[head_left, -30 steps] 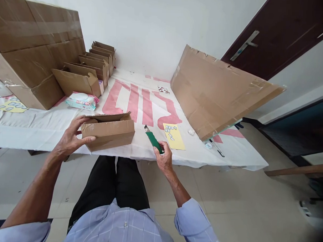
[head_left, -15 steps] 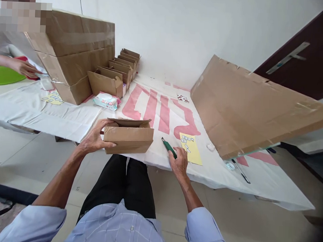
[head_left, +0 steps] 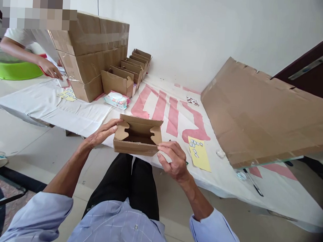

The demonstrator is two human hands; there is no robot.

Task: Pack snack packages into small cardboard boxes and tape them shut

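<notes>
A small brown cardboard box [head_left: 135, 147] sits at the table's front edge with its top open and its side flaps folded inward. My left hand [head_left: 103, 132] holds the box's left end, fingers along the upper edge. At the front right corner, my right hand [head_left: 174, 160] has its fingertips and thumb on the box. Behind that hand lies the green utility knife [head_left: 186, 164], nearly all hidden, with just a bit of its handle and tip showing. A yellow sheet with small drawn shapes [head_left: 202, 160] is to the right of my right hand.
Large taped cartons [head_left: 86, 66] stand at the left, beside a row of open boxes [head_left: 116, 82] and a wipes pack [head_left: 116, 99]. A big cardboard panel [head_left: 258, 114] leans on the right, near a pen [head_left: 255, 184]. Another person's hand [head_left: 51, 69] works at far left.
My right hand has let go of the utility knife and moved left to the box. The box has tipped so its open top faces me. The view has shifted slightly left.
</notes>
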